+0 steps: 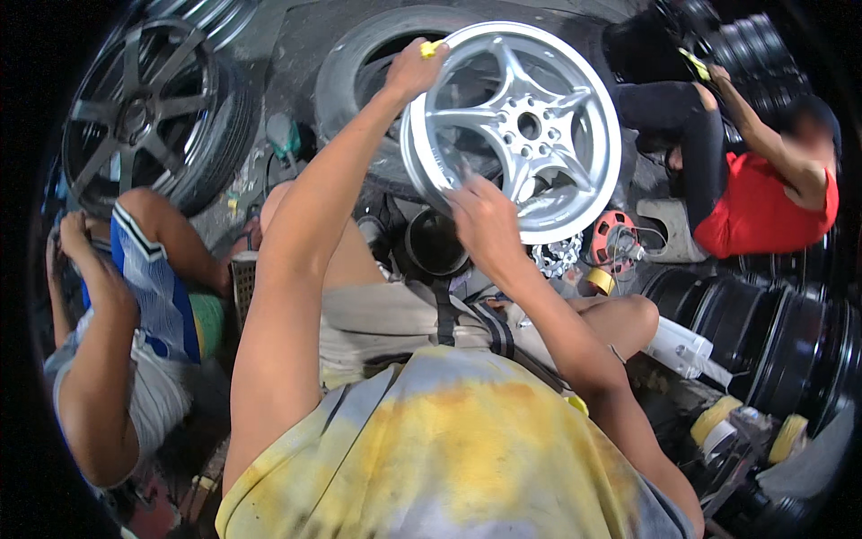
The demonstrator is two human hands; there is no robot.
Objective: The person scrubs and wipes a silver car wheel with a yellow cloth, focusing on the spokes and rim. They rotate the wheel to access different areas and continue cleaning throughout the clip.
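Note:
A silver alloy wheel (480, 117) with star-shaped spokes leans in front of me, resting over a grey tyre (339, 67). My left hand (416, 72) is closed at the upper left edge of the wheel's rim. A small yellow piece (431, 48) sticks out at its fingertips; its kind is unclear. My right hand (488, 223) is at the wheel's lower left lip, fingers drawn together. Motion smears those fingertips, and whatever they hold is hidden. Just below the wheel is a dark round container (433, 242).
A dark spoked wheel (135, 117) with a tyre stands at left, near a seated person (117, 332). Another person in a red top (763, 207) sits at right, holding something yellow. Black rims (763, 332), a red reel (612, 238) and a yellow tape roll (600, 281) lie right.

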